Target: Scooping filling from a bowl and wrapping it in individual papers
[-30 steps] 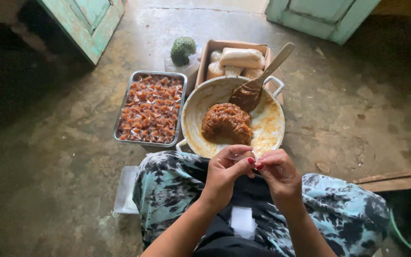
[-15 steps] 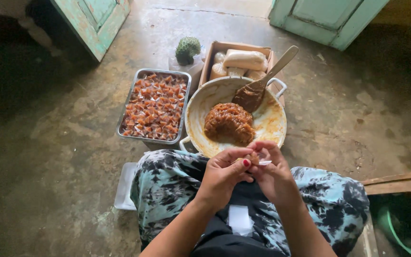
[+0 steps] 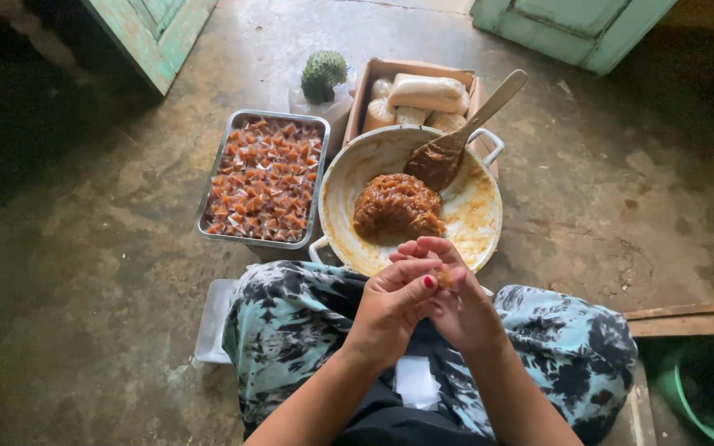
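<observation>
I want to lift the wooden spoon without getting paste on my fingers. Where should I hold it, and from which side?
Probably the bare upper end of the wooden spoon. Its blade lies in the pan, coated with brown paste, while the handle slopes up past the pan's far-right rim toward the cardboard box. Come from the far right, over the rim, and pinch the clean tip.

Straight ahead of the joined hands the way is blocked — the wide pan [image 3: 473, 223] with its brown mound [image 3: 397, 208] sits just beyond the knees, a wooden spoon [image 3: 464, 132] slanting up over its far rim. The metal tray [image 3: 264, 177] flanks it on the left, the cardboard box [image 3: 411, 99] stands behind. Bare concrete floor [image 3: 621, 190] lies open to the right and far left — free passage there.
</observation>
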